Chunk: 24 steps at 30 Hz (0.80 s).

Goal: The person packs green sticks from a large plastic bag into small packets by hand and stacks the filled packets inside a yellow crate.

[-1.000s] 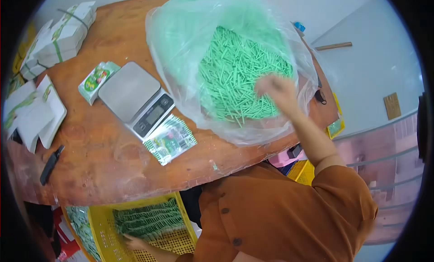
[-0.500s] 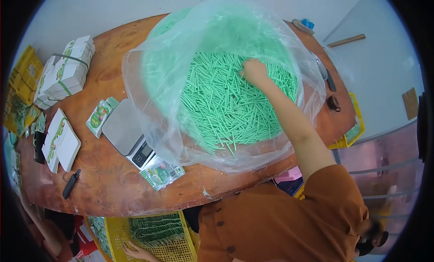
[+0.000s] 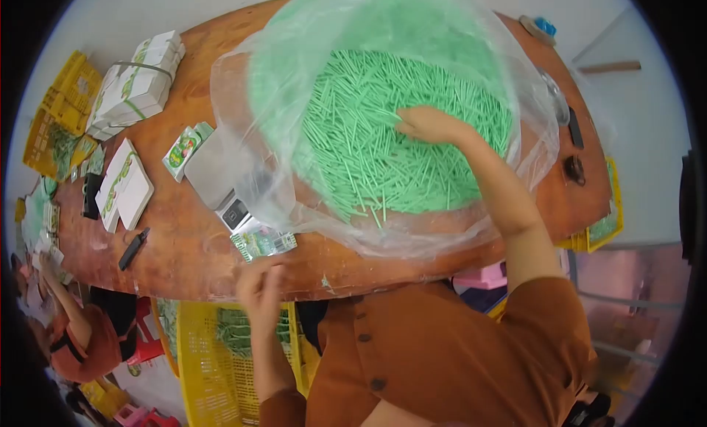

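The right hand (image 3: pixel 431 125) is over the big pile of green sticks (image 3: pixel 405 162). Its thumb and fingers are pinched together on a few of the sticks. The pile lies in a big clear plastic bag (image 3: pixel 335 239), open on the brown wooden table (image 3: pixel 199 261).

The left hand (image 3: pixel 259 287) is up at the front edge of the table, just below a shiny green and white packet (image 3: pixel 264 243). This hand is blurry, so I can't tell if its fingers are spread or pressed together.

The packet is by the front of the small scale (image 3: pixel 213 165). Part of the bag hangs over the scale. Another green packet (image 3: pixel 183 153) is on the far side of the scale, to the left in the view. Past that are some flat white boxes (image 3: pixel 125 187) and a tied stack of white boxes (image 3: pixel 140 84). A black cutter (image 3: pixel 134 250) lies in front of the flat boxes.

Under the table edge is a yellow basket (image 3: pixel 208 375) with green packs (image 3: pixel 239 335) inside. Another person (image 3: pixel 88 335) is at the far left.
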{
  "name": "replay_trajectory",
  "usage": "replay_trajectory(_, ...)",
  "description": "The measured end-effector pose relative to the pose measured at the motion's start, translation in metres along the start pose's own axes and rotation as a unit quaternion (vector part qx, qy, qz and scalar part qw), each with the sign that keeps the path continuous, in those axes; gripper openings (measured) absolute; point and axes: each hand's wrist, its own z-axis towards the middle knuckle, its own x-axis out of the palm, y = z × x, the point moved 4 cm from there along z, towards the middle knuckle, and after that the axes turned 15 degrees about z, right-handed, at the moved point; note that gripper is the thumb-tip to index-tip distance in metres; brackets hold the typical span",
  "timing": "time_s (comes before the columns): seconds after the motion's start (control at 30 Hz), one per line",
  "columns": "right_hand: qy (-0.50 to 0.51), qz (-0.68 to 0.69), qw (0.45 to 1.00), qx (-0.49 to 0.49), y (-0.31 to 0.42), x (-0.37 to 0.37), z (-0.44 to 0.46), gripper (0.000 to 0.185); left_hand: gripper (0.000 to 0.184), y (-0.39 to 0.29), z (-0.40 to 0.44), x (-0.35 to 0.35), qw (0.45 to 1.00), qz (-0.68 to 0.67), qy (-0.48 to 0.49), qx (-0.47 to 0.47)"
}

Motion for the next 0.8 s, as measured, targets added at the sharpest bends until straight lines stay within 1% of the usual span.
replay_trajectory(0.03, 0.017, 0.129, 0.991, 0.009, 0.006, -0.007, -0.007, 0.027, 0.007, -0.017, 0.015, 0.017, 0.997, -0.02, 0.024, 0.064)
replay_trajectory(0.07, 0.023, 0.125, 0.992, 0.009, 0.016, -0.011, -0.018, 0.027, 0.006, -0.033, 0.029, 0.031, 0.99, -0.038, 0.054, 0.124)
replay_trajectory(0.1, 0.036, 0.151, 0.988, 0.018, 0.027, -0.016, -0.028, 0.027, 0.007, -0.045, 0.047, 0.047, 0.989, -0.1, 0.05, 0.096)
replay_trajectory(0.13, 0.048, 0.177, 0.983, 0.025, 0.036, -0.015, -0.035, 0.027, 0.013, -0.061, 0.07, 0.058, 0.986, -0.082, -0.004, 0.147)
replay_trajectory(0.17, 0.053, 0.172, 0.984, 0.018, 0.041, -0.01, -0.037, 0.027, 0.025, -0.071, 0.095, 0.072, 0.979, -0.033, -0.05, 0.196)
replay_trajectory(0.23, 0.077, 0.169, 0.98, -0.064, 0.051, 0.002, -0.038, 0.025, 0.051, -0.09, 0.136, 0.12, 0.959, 0.057, -0.016, 0.278)
replay_trajectory(0.27, 0.074, 0.185, 0.972, -0.123, 0.059, 0.008, -0.035, 0.027, 0.054, -0.096, 0.143, 0.154, 0.947, 0.12, 0.105, 0.278)
replay_trajectory(0.3, 0.075, 0.183, 0.972, -0.127, 0.055, 0.011, -0.032, 0.027, 0.056, -0.094, 0.145, 0.18, 0.918, 0.18, 0.227, 0.272)
replay_trajectory(0.33, 0.036, 0.18, 0.976, -0.113, 0.048, 0.012, -0.029, 0.028, 0.056, -0.088, 0.145, 0.187, 0.918, 0.182, 0.225, 0.272)
replay_trajectory(0.37, -0.006, 0.178, 0.979, -0.098, 0.042, 0.01, -0.028, 0.029, 0.056, -0.086, 0.147, 0.187, 0.936, 0.134, 0.137, 0.296)
replay_trajectory(0.4, -0.01, 0.177, 0.979, -0.1, 0.044, 0.007, -0.027, 0.029, 0.056, -0.088, 0.15, 0.183, 0.943, 0.084, 0.048, 0.318)
replay_trajectory(0.43, -0.073, 0.314, 0.938, -0.132, 0.048, 0.0, -0.029, 0.029, 0.056, -0.103, 0.151, 0.178, 0.943, 0.084, 0.05, 0.318)
replay_trajectory(0.47, -0.13, 0.447, 0.872, -0.152, 0.051, 0.0, -0.037, 0.03, 0.057, -0.111, 0.148, 0.167, 0.971, -0.07, 0.056, 0.222)
replay_trajectory(0.5, -0.121, 0.458, 0.869, -0.142, 0.06, 0.011, -0.049, 0.03, 0.057, -0.113, 0.141, 0.153, 0.976, -0.14, 0.052, 0.158)
replay_trajectory(0.53, -0.162, 0.48, 0.851, -0.135, 0.073, 0.011, -0.054, 0.03, 0.057, -0.115, 0.131, 0.138, 0.971, -0.214, 0.04, 0.096)
replay_trajectory(0.57, -0.196, 0.503, 0.831, -0.134, 0.082, 0.013, -0.047, 0.031, 0.056, -0.125, 0.115, 0.104, 0.953, -0.108, -0.073, 0.272)
replay_trajectory(0.6, -0.207, 0.396, 0.888, -0.108, 0.071, 0.017, -0.043, 0.03, 0.056, -0.129, 0.086, 0.071, 0.888, 0.02, -0.171, 0.427)
replay_trajectory(0.63, -0.211, 0.287, 0.931, -0.084, 0.05, 0.02, -0.042, 0.03, 0.056, -0.121, 0.06, 0.027, 0.868, 0.156, -0.22, 0.417)
replay_trajectory(0.67, -0.259, 0.178, 0.935, -0.164, 0.042, 0.022, -0.04, 0.03, 0.051, -0.076, 0.044, 0.004, 0.827, 0.154, -0.319, 0.436)
replay_trajectory(0.7, -0.205, 0.141, 0.965, -0.082, 0.048, 0.024, -0.037, 0.028, 0.047, -0.03, 0.028, -0.017, 0.779, 0.152, -0.418, 0.441)
replay_trajectory(0.73, -0.155, 0.093, 0.984, 0.005, 0.053, 0.024, -0.039, 0.026, 0.043, -0.02, 0.027, -0.024, 0.815, 0.331, -0.306, 0.364)
replay_trajectory(0.77, -0.145, 0.098, 0.984, -0.004, 0.056, 0.032, -0.033, 0.026, 0.04, -0.007, 0.026, -0.026, 0.815, 0.482, -0.179, 0.266)
replay_trajectory(0.8, -0.141, 0.075, 0.986, -0.049, 0.061, 0.037, -0.03, 0.022, 0.04, -0.006, 0.022, -0.024, 0.814, 0.486, -0.182, 0.261)
